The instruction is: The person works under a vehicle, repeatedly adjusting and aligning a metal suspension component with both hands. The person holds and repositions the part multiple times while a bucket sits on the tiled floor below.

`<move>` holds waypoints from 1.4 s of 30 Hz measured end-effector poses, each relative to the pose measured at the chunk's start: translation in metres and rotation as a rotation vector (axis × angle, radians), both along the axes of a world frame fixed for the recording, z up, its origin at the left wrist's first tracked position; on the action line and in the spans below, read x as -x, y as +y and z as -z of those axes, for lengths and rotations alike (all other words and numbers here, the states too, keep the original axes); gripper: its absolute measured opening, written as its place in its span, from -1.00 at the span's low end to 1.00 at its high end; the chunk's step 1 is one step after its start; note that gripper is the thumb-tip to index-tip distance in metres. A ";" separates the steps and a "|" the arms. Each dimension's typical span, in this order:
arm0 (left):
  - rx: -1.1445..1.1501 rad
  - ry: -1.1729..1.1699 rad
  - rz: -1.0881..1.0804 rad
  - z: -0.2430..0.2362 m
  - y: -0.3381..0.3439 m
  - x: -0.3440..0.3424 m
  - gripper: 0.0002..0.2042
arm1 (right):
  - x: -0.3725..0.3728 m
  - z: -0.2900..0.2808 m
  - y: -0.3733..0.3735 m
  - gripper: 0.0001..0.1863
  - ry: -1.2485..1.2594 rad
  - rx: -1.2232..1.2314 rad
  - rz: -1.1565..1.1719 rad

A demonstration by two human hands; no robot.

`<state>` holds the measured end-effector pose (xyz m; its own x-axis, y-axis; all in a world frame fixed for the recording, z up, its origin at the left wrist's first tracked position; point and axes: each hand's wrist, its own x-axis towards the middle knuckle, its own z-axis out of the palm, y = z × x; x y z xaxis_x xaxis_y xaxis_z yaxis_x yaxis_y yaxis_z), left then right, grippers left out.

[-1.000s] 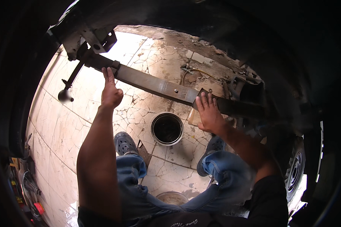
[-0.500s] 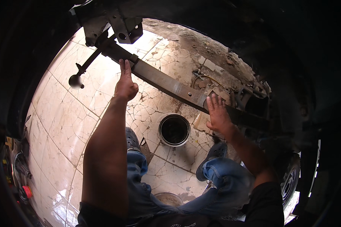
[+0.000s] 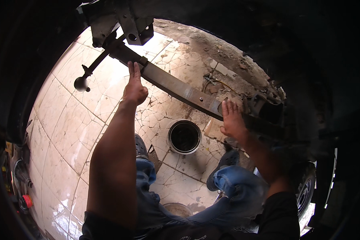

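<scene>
A long flat leaf spring [image 3: 170, 85] slants across the view from upper left to lower right. My left hand [image 3: 135, 90] lies against its near edge by a dark clamp [image 3: 143, 61], two fingers stretched out and the others folded. Further along, my right hand [image 3: 233, 122] rests flat on the spring with its fingers extended, beyond a small round bolt head or pin [image 3: 201, 99]. Neither hand is wrapped around anything. Above the spring's left end hangs a metal bracket [image 3: 137, 29] with holes. The spring's right end runs into shadow.
Below the spring, a round open can [image 3: 184, 137] with a dark inside stands on cracked floor tiles [image 3: 64, 108]. A dark rod [image 3: 95, 63] with a rounded end juts out left. Broken ground with rubble [image 3: 222, 74] lies beyond; a wheel [image 3: 306, 190] sits at right.
My right hand has shifted slightly to the right along the spring. My left hand keeps its place by the clamp; the whole view has moved a little.
</scene>
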<state>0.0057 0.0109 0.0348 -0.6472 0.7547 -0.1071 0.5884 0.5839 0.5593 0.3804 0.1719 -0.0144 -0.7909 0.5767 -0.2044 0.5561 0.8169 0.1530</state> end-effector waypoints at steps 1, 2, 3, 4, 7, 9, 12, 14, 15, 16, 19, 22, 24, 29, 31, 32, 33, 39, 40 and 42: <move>0.005 -0.008 -0.010 -0.002 -0.001 -0.001 0.01 | 0.009 -0.002 -0.019 0.14 0.005 -0.015 -0.015; 0.011 -0.017 -0.018 -0.003 -0.003 -0.001 0.01 | 0.014 -0.006 -0.032 0.13 0.011 -0.029 -0.028; -0.017 0.004 -0.022 0.002 -0.002 0.000 0.02 | 0.013 -0.011 -0.034 0.13 0.019 -0.004 -0.071; -0.045 0.025 -0.025 0.012 -0.001 0.004 0.02 | 0.011 -0.015 -0.033 0.13 0.028 0.021 -0.114; -0.047 0.045 -0.014 0.014 0.001 0.005 0.02 | -0.016 -0.014 -0.012 0.11 0.054 0.019 -0.059; -0.025 0.022 0.002 0.008 0.005 0.001 0.03 | -0.030 -0.012 -0.004 0.10 0.031 -0.024 0.019; -0.046 0.077 0.006 0.012 0.002 0.004 -0.01 | -0.031 -0.015 -0.021 0.05 -0.036 -0.051 0.065; -0.061 0.078 -0.015 0.021 0.002 0.008 -0.01 | -0.029 -0.023 -0.033 0.05 -0.009 0.008 -0.006; -0.066 0.079 -0.022 0.022 0.001 0.010 -0.01 | -0.029 -0.024 -0.036 0.05 0.005 0.040 -0.039; -0.060 0.086 -0.017 0.023 0.000 0.011 -0.01 | -0.035 -0.024 -0.030 0.05 0.014 0.012 -0.014; -0.051 0.095 0.016 0.021 0.005 0.009 -0.02 | -0.061 -0.021 -0.010 0.04 -0.004 -0.076 0.065; -0.037 0.078 0.011 0.018 0.005 0.005 -0.01 | -0.058 -0.019 -0.016 0.03 -0.045 -0.096 0.072; -0.046 0.095 -0.017 0.020 0.001 0.007 0.00 | -0.040 -0.021 -0.040 0.02 0.019 -0.002 0.003; -0.010 0.111 -0.009 0.019 0.003 0.007 0.00 | -0.055 -0.017 -0.015 0.03 0.051 -0.092 0.064; -0.003 0.092 0.004 0.012 0.008 0.002 0.01 | -0.065 -0.007 -0.005 0.03 0.022 -0.173 0.118; 0.003 0.083 -0.004 0.011 0.005 0.001 0.01 | -0.057 -0.011 -0.014 0.02 0.021 -0.115 0.103; 0.006 0.074 -0.012 0.011 0.002 0.001 0.01 | -0.044 -0.020 -0.032 0.01 0.020 -0.058 0.087; -0.031 0.094 -0.011 0.016 0.005 0.004 0.01 | -0.056 -0.021 -0.012 -0.01 0.074 -0.041 0.082; -0.018 0.087 -0.006 0.013 0.006 0.002 0.01 | -0.061 -0.014 -0.005 -0.01 0.053 -0.078 0.113; 0.015 0.079 -0.005 0.008 0.004 0.001 0.01 | -0.053 -0.014 -0.012 -0.02 0.028 -0.078 0.117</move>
